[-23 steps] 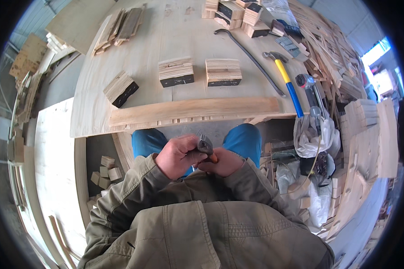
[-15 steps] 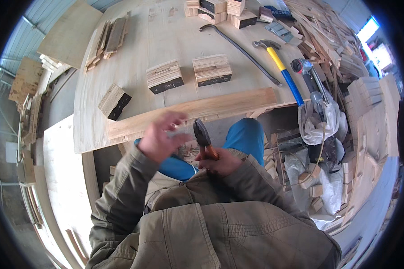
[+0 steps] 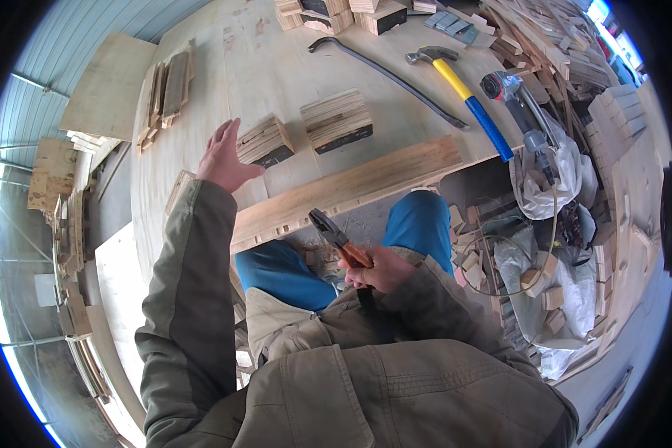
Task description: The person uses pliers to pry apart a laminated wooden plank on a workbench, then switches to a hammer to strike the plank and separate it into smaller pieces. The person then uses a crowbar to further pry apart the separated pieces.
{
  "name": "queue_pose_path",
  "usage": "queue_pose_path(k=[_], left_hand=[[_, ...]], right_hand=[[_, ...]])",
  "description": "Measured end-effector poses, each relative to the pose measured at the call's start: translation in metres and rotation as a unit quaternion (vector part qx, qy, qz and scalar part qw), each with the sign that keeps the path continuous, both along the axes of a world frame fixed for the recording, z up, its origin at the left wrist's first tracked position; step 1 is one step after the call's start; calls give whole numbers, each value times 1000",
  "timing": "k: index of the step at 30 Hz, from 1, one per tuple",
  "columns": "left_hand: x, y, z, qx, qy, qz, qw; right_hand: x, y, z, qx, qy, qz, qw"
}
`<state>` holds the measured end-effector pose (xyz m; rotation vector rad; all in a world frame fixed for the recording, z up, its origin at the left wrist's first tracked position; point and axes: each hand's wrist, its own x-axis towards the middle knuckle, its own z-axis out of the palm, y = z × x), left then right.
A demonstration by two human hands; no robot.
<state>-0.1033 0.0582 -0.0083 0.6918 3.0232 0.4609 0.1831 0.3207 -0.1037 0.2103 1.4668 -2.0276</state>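
Note:
My left hand (image 3: pixel 225 158) reaches over the table with its fingers stretched and its thumb apart, holding nothing. It is at the left side of a layered wooden block (image 3: pixel 263 137) with a dark front face; whether it touches the block I cannot tell. Another such block (image 3: pixel 337 119) sits to the right. A third block (image 3: pixel 178 188) is mostly hidden behind my left wrist. Above my lap, my right hand (image 3: pixel 384 270) is closed round the orange handles of a pair of pliers (image 3: pixel 330 228), whose dark jaws point up and to the left.
A pale wooden board (image 3: pixel 351 185) lies along the table's near edge. Further right are a black pry bar (image 3: pixel 388 76), a claw hammer (image 3: pixel 463 89) and a grey power tool (image 3: pixel 521 112). Thin wood strips (image 3: pixel 173 86) lie at the far left; scrap wood (image 3: pixel 552 45) is piled far right.
My left hand has moved up and left from near the pliers to the wooden block. The pliers remain in my right hand, tilted further left. The view has shifted slightly.

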Motion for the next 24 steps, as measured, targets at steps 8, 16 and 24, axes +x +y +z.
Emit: queue_pose_path(k=[8, 16, 24], left_hand=[[-4, 6, -6, -39, -43, 42, 997], [66, -35, 11, 165, 26, 82, 983], [140, -47, -9, 245, 37, 92, 964]], right_hand=[[-7, 6, 3, 8, -34, -8, 999], [-13, -8, 14, 16, -10, 7, 1000], [-10, -24, 45, 50, -6, 92, 995]])
